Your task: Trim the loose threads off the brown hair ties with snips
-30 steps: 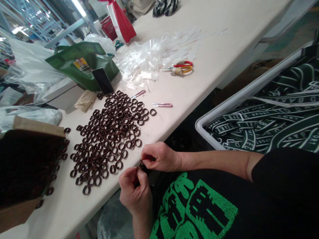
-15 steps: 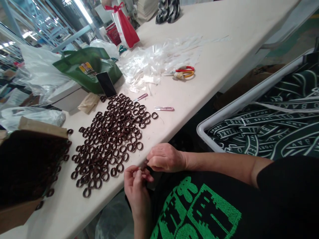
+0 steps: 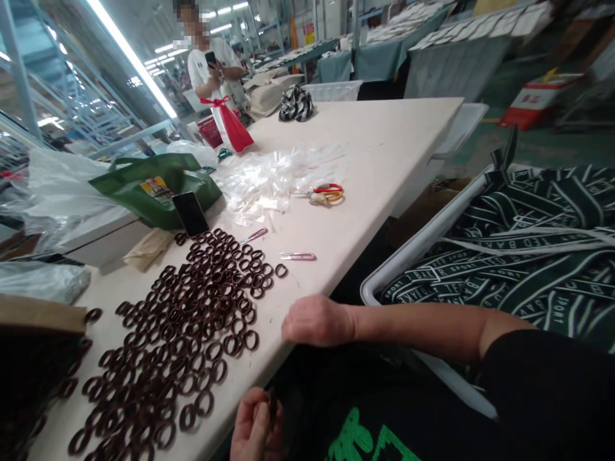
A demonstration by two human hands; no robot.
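A long pale table [image 3: 384, 141] runs away from the person. On its right, a white bin [image 3: 408, 253] stands heaped with green lettered straps [image 3: 528, 256]. A wide spread of brown rings [image 3: 192, 320] covers the near left of the table. A green bag [image 3: 144, 182] lies behind them, and a heap of clear plastic [image 3: 259, 179] lies beside the bag.

The right hand [image 3: 317, 320] rests at the table's near edge, just right of the rings. Its back is up and its fingers curl down out of sight, so I cannot tell whether it grips anything. The left hand [image 3: 252, 429] is low, below the table edge and at the bottom of the view. Its thumb and fingers are pinched on a small dark piece [image 3: 271, 404], seen edge-on, well apart from the right hand.

A phone [image 3: 191, 214] leans on the bag. Red-handled scissors [image 3: 327, 193] lie by the plastic, and pink snips [image 3: 298, 256] lie just past the rings.
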